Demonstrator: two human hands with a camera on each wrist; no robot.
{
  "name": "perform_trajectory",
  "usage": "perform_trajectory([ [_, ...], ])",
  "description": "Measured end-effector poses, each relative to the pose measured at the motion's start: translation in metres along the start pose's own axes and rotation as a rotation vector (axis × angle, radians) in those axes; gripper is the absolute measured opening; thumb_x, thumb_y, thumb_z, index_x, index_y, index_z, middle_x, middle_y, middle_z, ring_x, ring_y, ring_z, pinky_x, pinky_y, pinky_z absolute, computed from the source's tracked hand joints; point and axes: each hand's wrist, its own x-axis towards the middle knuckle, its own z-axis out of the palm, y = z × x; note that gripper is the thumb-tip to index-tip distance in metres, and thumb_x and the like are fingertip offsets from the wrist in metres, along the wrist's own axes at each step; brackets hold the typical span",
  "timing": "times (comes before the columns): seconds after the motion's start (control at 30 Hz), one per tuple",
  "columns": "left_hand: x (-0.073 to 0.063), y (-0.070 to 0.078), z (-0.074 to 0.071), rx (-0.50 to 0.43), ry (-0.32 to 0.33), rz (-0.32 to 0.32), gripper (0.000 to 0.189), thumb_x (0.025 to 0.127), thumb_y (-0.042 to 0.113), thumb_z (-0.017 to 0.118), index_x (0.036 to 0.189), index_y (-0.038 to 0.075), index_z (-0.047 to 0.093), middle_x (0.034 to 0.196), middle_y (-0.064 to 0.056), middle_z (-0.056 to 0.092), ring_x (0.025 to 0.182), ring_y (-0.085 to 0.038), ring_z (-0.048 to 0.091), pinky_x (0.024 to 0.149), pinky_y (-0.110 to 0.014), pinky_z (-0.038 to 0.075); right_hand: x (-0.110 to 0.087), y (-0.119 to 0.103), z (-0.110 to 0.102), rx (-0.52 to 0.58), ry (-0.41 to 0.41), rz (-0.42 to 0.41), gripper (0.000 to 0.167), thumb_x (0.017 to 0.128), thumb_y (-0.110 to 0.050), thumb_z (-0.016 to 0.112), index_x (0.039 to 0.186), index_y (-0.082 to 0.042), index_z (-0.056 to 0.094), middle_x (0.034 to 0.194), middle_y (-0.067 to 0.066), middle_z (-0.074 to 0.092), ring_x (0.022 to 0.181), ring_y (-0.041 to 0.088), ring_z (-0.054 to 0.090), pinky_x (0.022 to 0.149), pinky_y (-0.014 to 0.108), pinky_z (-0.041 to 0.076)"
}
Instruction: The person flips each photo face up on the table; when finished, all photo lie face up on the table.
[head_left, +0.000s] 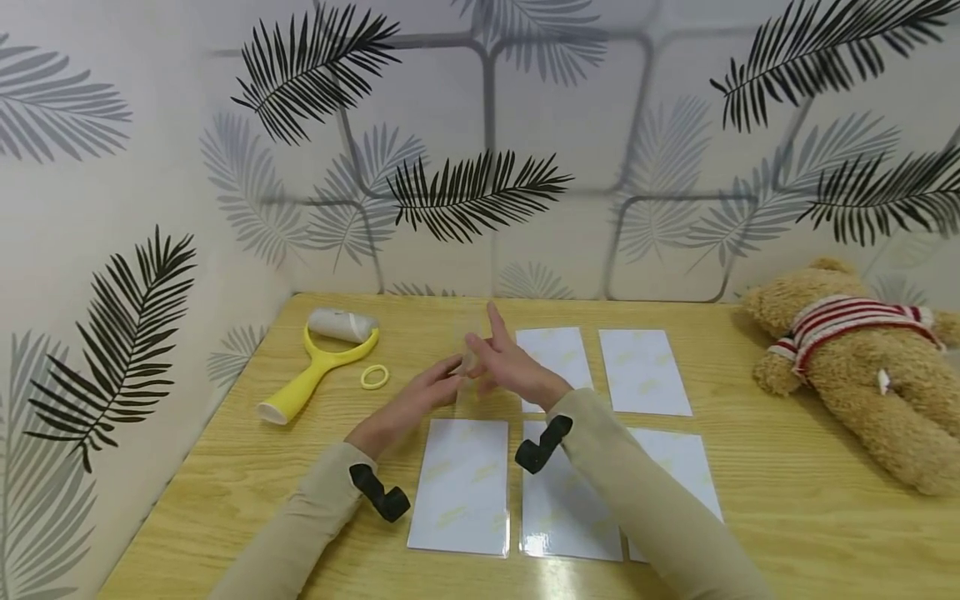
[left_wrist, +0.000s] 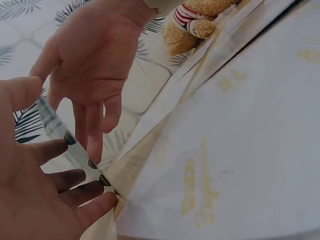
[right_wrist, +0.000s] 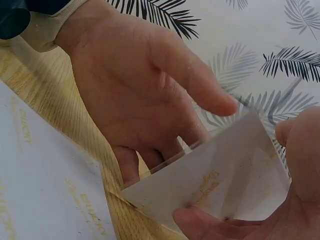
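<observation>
A thin glossy card (right_wrist: 200,185) with faint yellow print stands tilted between the hands, its edge toward me in the left wrist view. My left hand (head_left: 431,387) holds it, thumb at one edge and fingertips at the opposite one. My right hand (head_left: 517,371) is beside the card with fingers fairly straight. In the right wrist view its fingertips pass behind the card, and its thumb is near the upper edge. Whether that thumb touches is unclear. Just below lies a white card (head_left: 461,483) with similar yellow print.
Several more white cards (head_left: 645,372) lie in rows on the wooden table (head_left: 810,550). To the left are a yellow-handled lint roller (head_left: 318,367) and a yellow ring (head_left: 375,377). A teddy bear (head_left: 862,358) lies at the right, and a leaf-patterned wall (head_left: 555,242) stands behind.
</observation>
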Motion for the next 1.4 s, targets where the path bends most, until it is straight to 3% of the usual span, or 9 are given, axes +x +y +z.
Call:
perform_trajectory([
  [0.13, 0.001, -0.002, 0.002, 0.058, -0.049, 0.014, 0.058, 0.106, 0.029, 0.031, 0.156, 0.008, 0.01, 0.161, -0.014, 0.011, 0.147, -0.034, 0.015, 0.117, -0.052, 0.018, -0.004, -0.004, 0.001, -0.011, -0.015, -0.011, 0.075, 0.105, -0.038, 0.034, 0.15, -0.029, -0.025, 0.149, 0.025, 0.031, 0.111, 0.041, 0.053, 0.089, 0.052, 0.051],
  [0.3, 0.002, -0.007, 0.0, 0.118, -0.031, 0.035, 0.053, 0.107, 0.026, 0.03, 0.155, 0.008, 0.018, 0.16, -0.016, 0.015, 0.146, -0.035, 0.02, 0.116, -0.053, 0.021, -0.009, -0.007, -0.002, -0.048, 0.026, -0.028, 0.075, 0.104, -0.029, 0.039, 0.153, -0.029, -0.018, 0.145, 0.026, 0.035, 0.1, 0.041, 0.061, 0.086, 0.052, 0.053],
  [0.5, 0.006, -0.014, -0.003, 0.364, 0.024, 0.113, 0.044, 0.103, 0.005, 0.032, 0.146, 0.001, 0.036, 0.153, -0.023, 0.027, 0.141, -0.039, 0.026, 0.113, -0.056, 0.025, -0.01, 0.002, -0.015, -0.281, 0.035, -0.047, 0.066, 0.099, -0.013, 0.037, 0.155, -0.012, 0.003, 0.133, 0.027, 0.041, 0.076, 0.025, 0.05, 0.074, 0.038, 0.046],
  [0.67, 0.011, -0.014, -0.007, 0.533, 0.007, 0.129, 0.038, 0.099, 0.002, 0.043, 0.137, -0.001, 0.048, 0.149, -0.026, 0.032, 0.138, -0.042, 0.031, 0.109, -0.057, 0.032, -0.01, 0.011, -0.027, -0.459, 0.032, -0.034, 0.062, 0.096, -0.009, 0.041, 0.151, 0.0, 0.014, 0.135, 0.031, 0.045, 0.104, 0.029, 0.054, 0.088, 0.04, 0.044],
  [0.77, 0.015, -0.011, -0.01, 0.636, -0.014, 0.128, 0.035, 0.098, 0.007, 0.05, 0.133, -0.001, 0.051, 0.144, -0.025, 0.036, 0.132, -0.04, 0.036, 0.106, -0.054, 0.035, -0.01, 0.011, -0.031, -0.488, 0.031, -0.006, 0.061, 0.096, -0.009, 0.046, 0.151, -0.002, 0.02, 0.124, 0.029, 0.055, 0.1, 0.032, 0.061, 0.088, 0.04, 0.047],
  [0.87, 0.019, -0.005, -0.012, 0.763, 0.004, 0.111, 0.038, 0.096, 0.011, 0.056, 0.133, 0.0, 0.051, 0.137, -0.024, 0.042, 0.122, -0.037, 0.042, 0.101, -0.052, 0.038, -0.006, 0.015, -0.033, -0.504, 0.018, 0.017, 0.061, 0.096, -0.009, 0.051, 0.15, -0.003, 0.025, 0.092, 0.017, 0.065, 0.072, 0.025, 0.062, 0.075, 0.031, 0.046],
  [1.0, 0.019, 0.0, -0.015, 0.897, 0.044, 0.048, 0.046, 0.094, 0.016, 0.06, 0.138, 0.004, 0.05, 0.137, -0.023, 0.041, 0.122, -0.039, 0.042, 0.099, -0.054, 0.039, 0.002, 0.023, -0.031, -0.555, -0.006, 0.003, 0.061, 0.093, -0.008, 0.056, 0.149, -0.003, 0.031, 0.063, 0.001, 0.05, 0.051, 0.012, 0.045, 0.058, 0.024, 0.035],
  [1.33, 0.023, -0.003, -0.025, 1.011, 0.048, -0.028, 0.047, 0.094, 0.015, 0.06, 0.137, -0.001, 0.05, 0.15, -0.022, 0.036, 0.136, -0.043, 0.033, 0.107, -0.058, 0.032, 0.019, 0.028, -0.022, -0.676, -0.003, 0.044, 0.06, 0.091, -0.014, 0.062, 0.147, -0.006, 0.04, 0.055, 0.0, 0.047, 0.049, 0.012, 0.037, 0.057, 0.025, 0.036],
  [1.4, 0.023, -0.002, -0.026, 1.004, 0.034, -0.042, 0.047, 0.095, 0.014, 0.058, 0.138, -0.002, 0.047, 0.152, -0.022, 0.034, 0.138, -0.043, 0.031, 0.109, -0.057, 0.03, 0.021, 0.028, -0.019, -0.744, 0.0, 0.04, 0.058, 0.092, -0.017, 0.062, 0.145, -0.006, 0.042, 0.073, 0.004, 0.063, 0.06, 0.014, 0.052, 0.067, 0.027, 0.046],
])
